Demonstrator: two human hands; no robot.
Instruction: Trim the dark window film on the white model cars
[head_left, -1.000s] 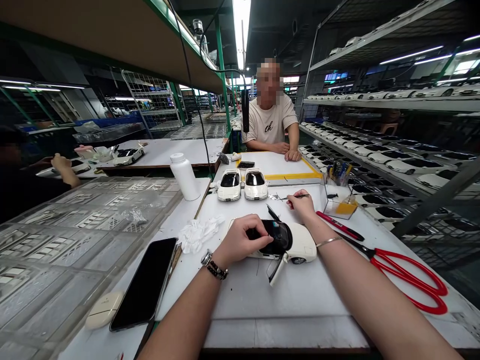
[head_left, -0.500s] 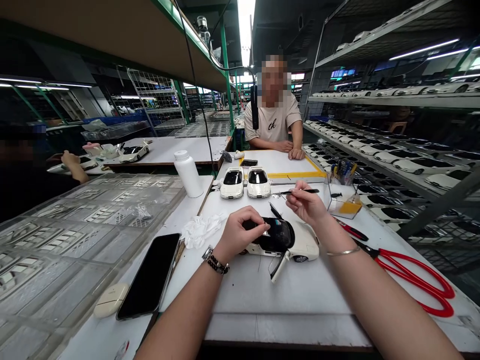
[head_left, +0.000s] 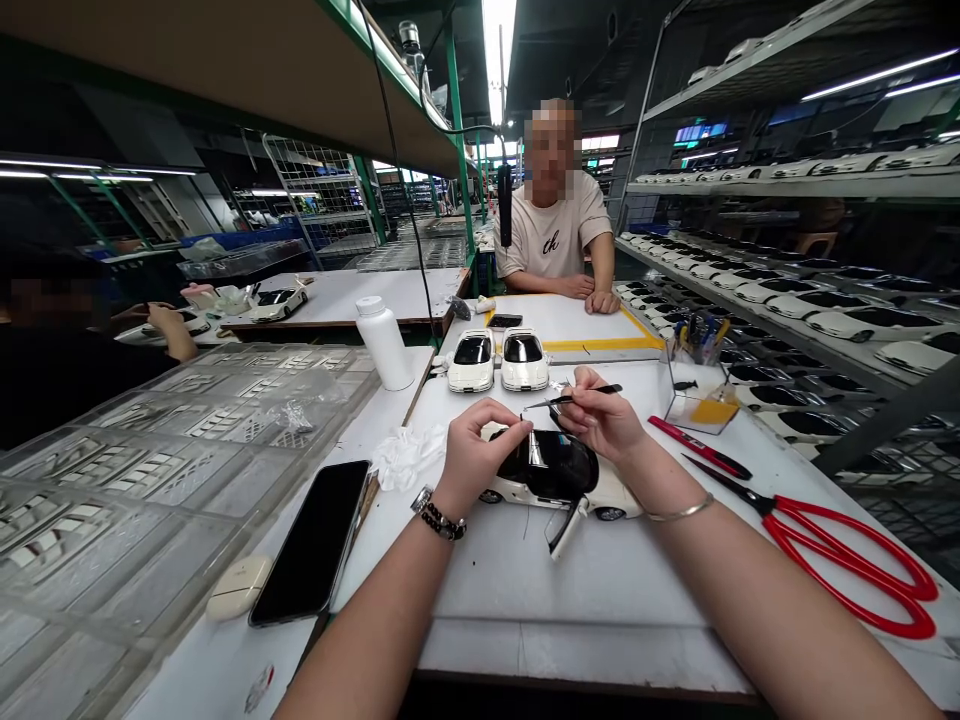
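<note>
Centrally, a white toy car (head_left: 559, 472) sits across a white table (head_left: 577, 590), its near door (head_left: 568, 527) swung out toward the front edge. The left hand (head_left: 480, 450) pinches a tiny dark piece (head_left: 523, 417) over the car's roof; the right hand (head_left: 601, 418) grips tweezers (head_left: 609, 388), tip near that piece. Bare tabletop lies between car and front edge. Red-handled scissors (head_left: 772, 506) limit room rightward; crumpled tissue (head_left: 401, 458) and a phone (head_left: 311, 540) limit it leftward.

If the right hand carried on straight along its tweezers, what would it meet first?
Most likely the left hand: the tweezers in the right hand aim at its pinched fingertips, though depth is unclear and they may already touch.
</note>
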